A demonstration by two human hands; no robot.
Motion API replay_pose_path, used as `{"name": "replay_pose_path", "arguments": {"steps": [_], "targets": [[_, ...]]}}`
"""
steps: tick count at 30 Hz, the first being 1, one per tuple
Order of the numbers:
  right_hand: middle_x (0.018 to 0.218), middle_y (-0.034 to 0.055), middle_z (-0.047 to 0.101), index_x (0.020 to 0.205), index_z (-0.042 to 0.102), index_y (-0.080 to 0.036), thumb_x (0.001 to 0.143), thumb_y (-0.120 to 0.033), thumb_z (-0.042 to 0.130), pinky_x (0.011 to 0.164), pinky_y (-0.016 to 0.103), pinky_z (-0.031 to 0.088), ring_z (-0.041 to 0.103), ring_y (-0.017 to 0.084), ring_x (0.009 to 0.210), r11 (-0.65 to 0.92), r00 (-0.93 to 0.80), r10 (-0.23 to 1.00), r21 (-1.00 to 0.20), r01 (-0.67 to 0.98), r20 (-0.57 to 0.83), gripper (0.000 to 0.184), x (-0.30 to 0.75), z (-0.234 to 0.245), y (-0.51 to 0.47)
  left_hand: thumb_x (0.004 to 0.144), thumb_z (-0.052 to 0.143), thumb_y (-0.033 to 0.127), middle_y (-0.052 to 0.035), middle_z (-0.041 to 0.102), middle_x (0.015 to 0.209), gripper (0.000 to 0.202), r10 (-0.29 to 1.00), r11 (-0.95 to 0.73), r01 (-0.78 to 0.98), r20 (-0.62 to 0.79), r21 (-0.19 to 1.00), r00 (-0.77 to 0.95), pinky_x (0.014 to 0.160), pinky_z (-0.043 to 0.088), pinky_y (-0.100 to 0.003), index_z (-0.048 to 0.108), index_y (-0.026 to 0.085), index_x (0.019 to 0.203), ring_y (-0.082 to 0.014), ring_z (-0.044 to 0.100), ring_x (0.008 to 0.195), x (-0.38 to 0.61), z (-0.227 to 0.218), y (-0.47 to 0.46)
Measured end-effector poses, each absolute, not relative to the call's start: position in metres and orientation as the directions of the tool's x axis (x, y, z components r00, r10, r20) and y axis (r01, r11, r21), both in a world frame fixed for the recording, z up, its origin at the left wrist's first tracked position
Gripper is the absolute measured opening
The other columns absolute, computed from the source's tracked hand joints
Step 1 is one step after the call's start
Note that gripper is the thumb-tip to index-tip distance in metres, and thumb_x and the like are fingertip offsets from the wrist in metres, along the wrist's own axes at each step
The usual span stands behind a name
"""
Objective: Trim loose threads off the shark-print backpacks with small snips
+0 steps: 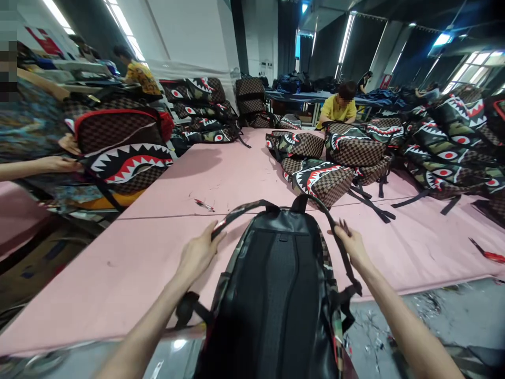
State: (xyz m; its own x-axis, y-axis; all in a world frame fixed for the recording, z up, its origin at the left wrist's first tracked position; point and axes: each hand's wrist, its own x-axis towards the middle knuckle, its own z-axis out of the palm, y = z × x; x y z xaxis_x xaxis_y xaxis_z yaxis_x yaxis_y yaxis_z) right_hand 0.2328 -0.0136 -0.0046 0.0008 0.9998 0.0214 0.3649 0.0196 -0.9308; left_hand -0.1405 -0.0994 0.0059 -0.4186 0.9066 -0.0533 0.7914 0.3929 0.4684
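Observation:
A backpack (276, 295) lies back-up at the near edge of the pink table (130, 258), its black padded back panel facing me and camouflage sides showing. My left hand (199, 252) is closed around the left shoulder strap (236, 213) near its top. My right hand (351, 243) pinches the right shoulder strap (335, 239), fingers curled on it. Both straps are pulled outward from the bag.
Several shark-mouth checkered backpacks (327, 168) lie mid-table, more are piled at the right (450, 142) and far back (201, 110). A person at left holds another one (122, 152). A seated person in yellow (339, 108) works behind. A red pen (204, 205) lies on the table.

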Motion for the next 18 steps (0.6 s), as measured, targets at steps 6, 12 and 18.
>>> {"name": "replay_pose_path", "arguments": {"steps": [6,12,18], "targets": [[0.074,0.0128,0.07,0.084,0.064,-0.006,0.075,-0.04,0.056,0.047,0.021,0.043,0.061,0.016,0.057,-0.241,0.082,0.969,-0.967,0.086,-0.235,0.036,0.22,-0.007,0.03,0.083,0.039,0.051,-0.0103,0.064,0.084,0.051,0.873,0.471,0.447,-0.329,0.761,-0.359,0.047,0.048,-0.027,0.047,0.012,0.116,-0.0179,0.062,0.048,-0.121,0.012,-0.04],[0.074,0.0107,0.07,0.087,0.066,-0.007,0.077,-0.04,0.054,0.044,0.021,0.044,0.059,0.014,0.051,-0.317,0.053,0.946,-0.948,-0.028,-0.318,0.037,0.224,-0.038,0.036,0.086,0.039,0.048,-0.0088,0.063,0.076,0.048,0.817,0.536,0.22,-0.436,0.815,-0.377,0.04,0.047,-0.025,0.044,0.01,0.115,-0.016,0.06,0.045,-0.116,-0.011,-0.03],[0.07,0.0096,0.069,0.083,0.068,-0.006,0.077,-0.042,0.055,0.043,0.02,0.044,0.058,0.013,0.05,-0.342,0.042,0.938,-0.939,-0.031,-0.343,0.038,0.229,-0.047,0.04,0.086,0.034,0.055,-0.0147,0.067,0.083,0.054,0.806,0.54,-0.096,-0.546,0.836,-0.228,0.041,0.046,-0.023,0.048,0.009,0.11,-0.0149,0.061,0.049,-0.13,-0.016,-0.03]]}}
